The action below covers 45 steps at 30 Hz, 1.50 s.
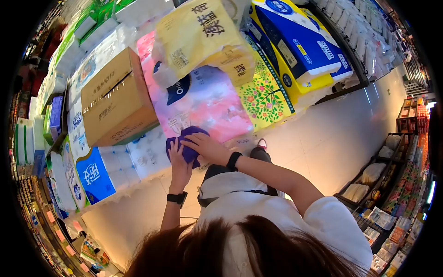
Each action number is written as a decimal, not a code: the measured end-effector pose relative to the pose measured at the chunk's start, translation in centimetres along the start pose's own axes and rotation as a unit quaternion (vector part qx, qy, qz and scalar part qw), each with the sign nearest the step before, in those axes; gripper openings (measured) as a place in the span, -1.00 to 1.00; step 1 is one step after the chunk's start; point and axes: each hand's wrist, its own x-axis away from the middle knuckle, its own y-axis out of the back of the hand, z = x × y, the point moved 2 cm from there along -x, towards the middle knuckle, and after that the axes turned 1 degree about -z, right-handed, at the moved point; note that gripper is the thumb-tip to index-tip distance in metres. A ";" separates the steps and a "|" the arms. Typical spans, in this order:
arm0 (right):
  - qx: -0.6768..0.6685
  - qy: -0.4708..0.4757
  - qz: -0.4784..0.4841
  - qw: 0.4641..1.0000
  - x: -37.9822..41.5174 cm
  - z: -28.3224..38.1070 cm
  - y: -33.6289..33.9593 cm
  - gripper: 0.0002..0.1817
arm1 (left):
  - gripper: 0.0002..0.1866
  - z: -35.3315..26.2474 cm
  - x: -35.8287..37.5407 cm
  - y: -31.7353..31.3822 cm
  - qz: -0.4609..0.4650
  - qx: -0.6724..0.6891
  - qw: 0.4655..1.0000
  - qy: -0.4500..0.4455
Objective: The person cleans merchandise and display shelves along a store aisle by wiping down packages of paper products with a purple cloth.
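Note:
A crumpled purple cloth (188, 136) is between my two hands, against the front edge of the pink tissue pack (221, 106). My left hand (180, 161) holds its lower left part, fingers pointing up. From the right, my right hand (206, 146) lies over the cloth with its fingers bent onto it; their tips partly hide the folds. Both wrists wear black bands. To the left of the hands is a closed brown cardboard box (115, 99), resting on wrapped paper rolls (117, 166).
A yellow plastic-wrapped pack (196, 37) lies behind the pink pack. Blue and yellow packs (300, 46) stand at the back right, beside a yellow flowered pack (265, 99). Shelves with goods (374, 171) are at the right, across the tiled floor (318, 134).

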 end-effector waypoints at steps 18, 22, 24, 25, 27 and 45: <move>0.005 -0.201 -0.032 0.979 21.6 -18.5 18.4 -0.46 | -0.32 -22.5 -14.4 -20.6 0.150 0.077 0.981 -0.098; -0.025 -0.238 -0.023 0.971 28.7 -22.5 22.9 -0.57 | -0.41 -27.9 -16.3 -26.9 0.209 0.146 0.957 -0.136; -0.029 -0.254 -0.034 0.966 31.4 -24.4 24.9 -0.58 | -0.40 -30.9 -17.3 -28.7 0.221 0.160 0.950 -0.148; -0.032 -0.261 -0.040 0.964 32.4 -25.3 25.6 -0.59 | -0.40 -32.1 -17.9 -29.4 0.215 0.148 0.951 -0.163; -0.044 -0.267 -0.055 0.961 33.0 -26.3 27.9 -0.52 | -0.39 -34.0 -19.8 -30.1 0.202 0.120 0.953 -0.193; 0.115 -0.139 -0.184 0.966 23.6 -40.8 41.4 -0.26 | -0.19 -38.2 -39.1 -34.5 -0.025 0.029 0.977 -0.211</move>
